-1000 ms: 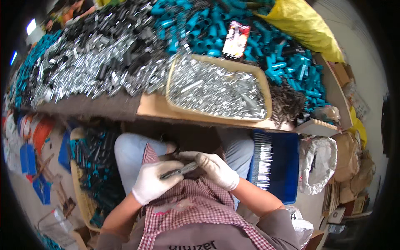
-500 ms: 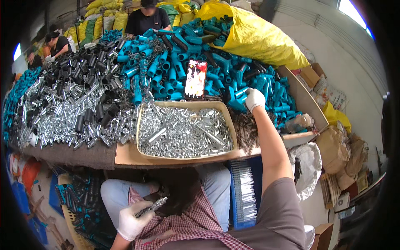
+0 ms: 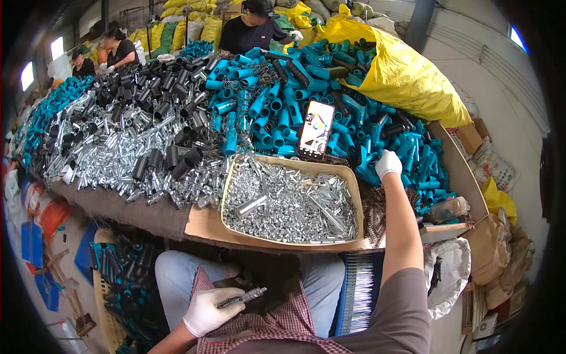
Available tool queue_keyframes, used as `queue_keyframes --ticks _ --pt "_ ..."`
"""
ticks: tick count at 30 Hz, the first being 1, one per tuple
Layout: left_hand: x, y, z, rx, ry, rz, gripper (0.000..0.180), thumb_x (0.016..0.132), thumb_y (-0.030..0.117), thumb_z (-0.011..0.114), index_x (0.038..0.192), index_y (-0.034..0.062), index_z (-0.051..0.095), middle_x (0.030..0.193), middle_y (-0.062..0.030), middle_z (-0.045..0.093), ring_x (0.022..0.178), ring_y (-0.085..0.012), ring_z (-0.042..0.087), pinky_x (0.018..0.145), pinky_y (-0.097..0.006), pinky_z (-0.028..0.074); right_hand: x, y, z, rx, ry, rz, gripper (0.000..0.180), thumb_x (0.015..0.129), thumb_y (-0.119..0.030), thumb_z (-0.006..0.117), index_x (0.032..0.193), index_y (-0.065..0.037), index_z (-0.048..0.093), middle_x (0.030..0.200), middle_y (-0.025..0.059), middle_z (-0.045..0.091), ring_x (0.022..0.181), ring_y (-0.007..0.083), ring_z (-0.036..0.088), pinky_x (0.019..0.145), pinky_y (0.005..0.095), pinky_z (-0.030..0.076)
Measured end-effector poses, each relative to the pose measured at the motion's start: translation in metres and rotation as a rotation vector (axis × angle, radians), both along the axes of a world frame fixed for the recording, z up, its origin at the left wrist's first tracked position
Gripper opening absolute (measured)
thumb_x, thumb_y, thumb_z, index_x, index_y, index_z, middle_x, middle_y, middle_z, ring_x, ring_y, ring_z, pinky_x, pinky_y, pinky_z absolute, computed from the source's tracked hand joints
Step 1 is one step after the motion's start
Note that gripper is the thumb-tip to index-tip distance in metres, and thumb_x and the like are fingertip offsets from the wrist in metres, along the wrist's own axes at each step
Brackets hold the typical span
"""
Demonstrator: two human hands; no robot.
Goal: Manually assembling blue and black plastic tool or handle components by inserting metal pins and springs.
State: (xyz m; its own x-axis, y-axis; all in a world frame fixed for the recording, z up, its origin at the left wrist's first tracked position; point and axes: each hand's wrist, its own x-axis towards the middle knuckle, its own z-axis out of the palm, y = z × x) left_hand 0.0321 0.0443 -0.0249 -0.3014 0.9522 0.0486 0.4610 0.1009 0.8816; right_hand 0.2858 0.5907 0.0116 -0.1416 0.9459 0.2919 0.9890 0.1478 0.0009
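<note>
Over my lap, my left hand in a white glove is closed round a short metal cylindrical part, whose stepped end points right. My right arm reaches across the bench. My right hand, also in a white glove, is at the near edge of a heap of teal plastic tool housings, its fingers curled against one teal plastic housing; its fingertips are partly hidden. Between my arms on the bench is a cream tray full of small metal pins and sleeves.
A phone leans on the heap behind the tray. Silver metal parts and black sleeves spread to the left. A yellow sack lies back right. Rods fill a blue crate beside my leg. Co-workers sit across the bench.
The whole view has shifted, with the bench now lower and further right. The metal part in my left hand lies more level. My right hand stays at the same teal housing.
</note>
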Motion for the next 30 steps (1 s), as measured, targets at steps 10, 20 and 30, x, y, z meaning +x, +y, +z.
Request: queue_keyframes --ticks 10,20,30 --pt "-0.014 -0.012 0.005 0.052 -0.044 0.082 0.029 0.078 0.016 0.079 0.104 0.0032 0.073 0.088 -0.0161 0.073 0.075 -0.0260 0.073 0.070 -0.033 0.056 -0.027 -0.228 0.064 -0.165 0.788 0.796 0.035 0.081 -0.002 0.066 0.116 -0.002 0.066 0.099 0.0118 0.070 0.090 0.0200 0.067 0.083 0.0321 0.053" --pt "-0.016 -0.028 0.010 0.162 0.103 -0.075 0.029 0.076 0.019 0.081 0.101 0.0056 0.074 0.086 -0.0146 0.073 0.075 -0.0297 0.072 0.068 -0.035 0.056 -0.052 -0.376 0.010 -0.898 0.720 1.042 0.044 0.076 -0.008 0.080 0.117 -0.002 0.066 0.108 0.0128 0.072 0.101 0.0245 0.069 0.091 0.0356 0.054" --pt "-0.008 -0.043 0.009 -0.033 0.120 -0.214 0.053 0.072 0.030 0.086 0.115 0.0040 0.069 0.090 -0.0196 0.072 0.083 -0.0327 0.073 0.074 -0.038 0.058 -0.077 -0.404 -0.019 -1.153 0.604 1.159 0.048 0.081 -0.021 0.081 0.121 -0.002 0.065 0.113 0.0127 0.070 0.105 0.0233 0.068 0.093 0.0351 0.054"
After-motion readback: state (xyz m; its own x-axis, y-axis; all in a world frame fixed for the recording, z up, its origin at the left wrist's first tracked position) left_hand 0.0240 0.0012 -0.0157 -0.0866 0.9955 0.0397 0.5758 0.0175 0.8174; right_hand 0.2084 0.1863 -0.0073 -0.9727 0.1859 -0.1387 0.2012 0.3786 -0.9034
